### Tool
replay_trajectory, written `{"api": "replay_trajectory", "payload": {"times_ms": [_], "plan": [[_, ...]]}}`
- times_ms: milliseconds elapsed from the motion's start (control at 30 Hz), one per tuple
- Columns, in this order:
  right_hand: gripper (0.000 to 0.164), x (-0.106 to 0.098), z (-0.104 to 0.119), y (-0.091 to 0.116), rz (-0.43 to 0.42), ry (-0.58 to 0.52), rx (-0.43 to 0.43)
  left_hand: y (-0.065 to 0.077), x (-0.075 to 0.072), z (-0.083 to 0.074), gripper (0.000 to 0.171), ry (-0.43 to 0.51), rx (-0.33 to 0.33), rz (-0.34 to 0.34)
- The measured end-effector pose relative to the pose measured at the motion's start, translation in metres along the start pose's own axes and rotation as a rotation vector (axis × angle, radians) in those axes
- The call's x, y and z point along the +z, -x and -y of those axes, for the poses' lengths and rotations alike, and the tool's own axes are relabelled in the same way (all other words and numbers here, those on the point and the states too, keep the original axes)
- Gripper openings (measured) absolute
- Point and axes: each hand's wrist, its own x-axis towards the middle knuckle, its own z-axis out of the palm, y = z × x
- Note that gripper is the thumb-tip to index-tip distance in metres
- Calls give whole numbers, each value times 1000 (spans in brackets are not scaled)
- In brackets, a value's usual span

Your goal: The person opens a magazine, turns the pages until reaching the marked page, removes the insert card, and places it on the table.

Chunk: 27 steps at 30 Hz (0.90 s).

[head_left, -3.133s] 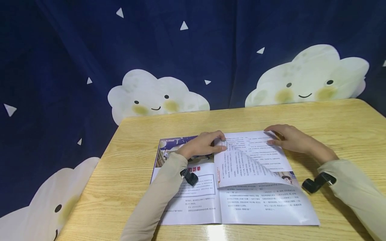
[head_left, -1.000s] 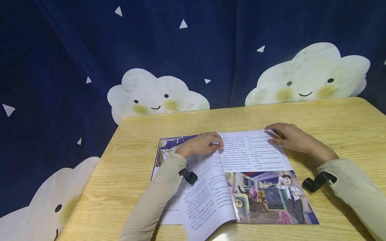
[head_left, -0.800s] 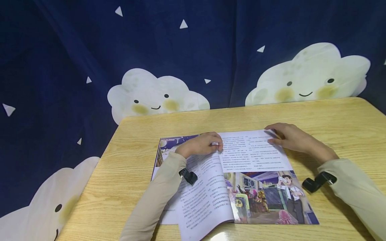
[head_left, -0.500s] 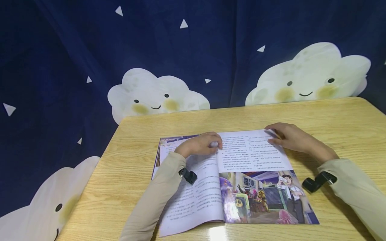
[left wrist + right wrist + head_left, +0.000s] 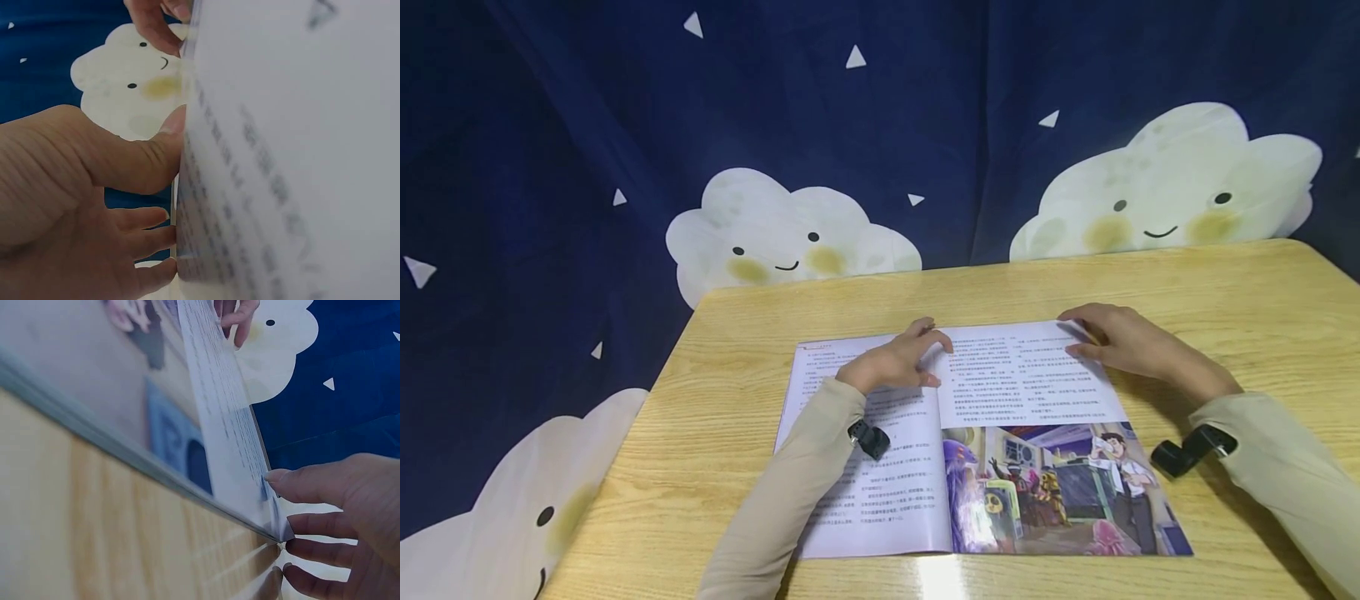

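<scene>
An open magazine [image 5: 1037, 392] lies flat on the wooden table. Its left page carries printed text; the right page has text above a colourful cartoon picture. My left hand [image 5: 887, 364] rests on the upper part of the left page near the spine, fingers and thumb spread apart. In the left wrist view, that thumb [image 5: 150, 159] touches the page. My right hand [image 5: 1120, 342] rests at the upper right corner of the magazine. The right wrist view shows its thumb [image 5: 281, 478] on the page edge and the fingers by the corner.
The wooden table [image 5: 722, 425] extends around the magazine on all sides. Behind it hangs a dark blue curtain [image 5: 925, 108] with smiling clouds and white triangles. A black band [image 5: 870, 437] sits on the left sleeve, another [image 5: 1195, 450] on the right.
A page has turned over from right to left and now lies flat, uncovering the cartoon picture. My left hand has let go of it and spread its fingers. The right hand has hardly moved.
</scene>
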Motion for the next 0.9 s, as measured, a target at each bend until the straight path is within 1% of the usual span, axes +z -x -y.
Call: {"api": "replay_trajectory", "payload": {"times_ms": [133, 267, 500, 733, 900], "plan": [[49, 0, 0, 0, 2, -12, 0, -1, 1, 0, 66, -46, -43, 15], [49, 0, 1, 0, 2, -18, 4, -1, 1, 0, 76, -79, -58, 32], [49, -1, 2, 0, 9, 0, 21, -2, 2, 0, 76, -123, -27, 51], [47, -1, 3, 0, -19, 7, 26, -1, 1, 3, 72, -114, 12, 60], [46, -1, 3, 0, -30, 10, 38, 0, 0, 4, 67, -112, 20, 77]]}}
